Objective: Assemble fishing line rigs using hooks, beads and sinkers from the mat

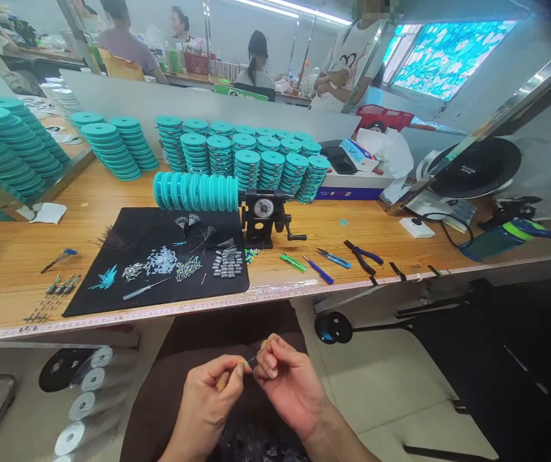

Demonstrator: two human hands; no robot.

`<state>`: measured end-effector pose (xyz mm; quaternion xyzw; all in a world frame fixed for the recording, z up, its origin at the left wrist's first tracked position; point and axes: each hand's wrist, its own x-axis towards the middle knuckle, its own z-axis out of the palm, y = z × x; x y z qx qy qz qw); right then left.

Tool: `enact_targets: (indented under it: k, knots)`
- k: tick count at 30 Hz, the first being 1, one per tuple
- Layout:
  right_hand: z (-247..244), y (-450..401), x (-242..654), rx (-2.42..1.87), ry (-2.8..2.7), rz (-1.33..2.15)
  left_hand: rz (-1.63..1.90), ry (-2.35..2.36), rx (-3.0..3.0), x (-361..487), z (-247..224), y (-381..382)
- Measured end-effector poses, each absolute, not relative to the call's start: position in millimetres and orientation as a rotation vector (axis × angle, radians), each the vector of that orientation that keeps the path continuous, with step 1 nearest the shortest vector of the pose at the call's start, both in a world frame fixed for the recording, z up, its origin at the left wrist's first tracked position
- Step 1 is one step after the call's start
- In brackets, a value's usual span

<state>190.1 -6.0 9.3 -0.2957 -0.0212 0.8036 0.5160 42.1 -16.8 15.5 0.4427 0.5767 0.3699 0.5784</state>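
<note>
Beyond a pale partition, people stand and sit at another bench, with a bright patterned window at the far right. On my wooden workbench [20,289], tall stacks of teal plastic spools [10,147] fill the left side and run back along the far edge. In front of them lies a black mat [160,301] scattered with dark feathery bundles, teal fibres, small metal parts and rows of grey sleeves. Just to its right stands a hand-crank winder with a round dial [263,218], a row of teal spools [196,192] held on its spindle. Further right are a green-handled tool [293,262], blue-handled tweezers [318,270] and blue-handled pliers [362,256].

Below the bench edge, clear sleeves holding white discs [87,398] sit at my left. My left hand [205,404] and right hand [289,391] are close together in front of me, both clamped by the fingertips on a thin stem with a teal section [259,355]. It angles up and to the right between them, its fine tip too blurred to make out.
</note>
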Motion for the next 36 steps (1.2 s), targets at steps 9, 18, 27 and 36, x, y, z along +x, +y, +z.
enact_targets:
  k: [9,18,27,36]
  knots:
    - [4,-8,199,-0.886,-0.302,1.815,0.809,1.289,1.034,28,0,-16]
    - [15,-8,191,-0.735,0.146,1.901,0.824,1.081,1.017,36,-2,-17]
    - [12,-7,193,-0.767,0.299,1.888,0.900,1.144,1.046,44,5,-26]
    - [14,-13,187,-0.672,0.115,1.813,0.874,1.040,0.998,46,3,-18]
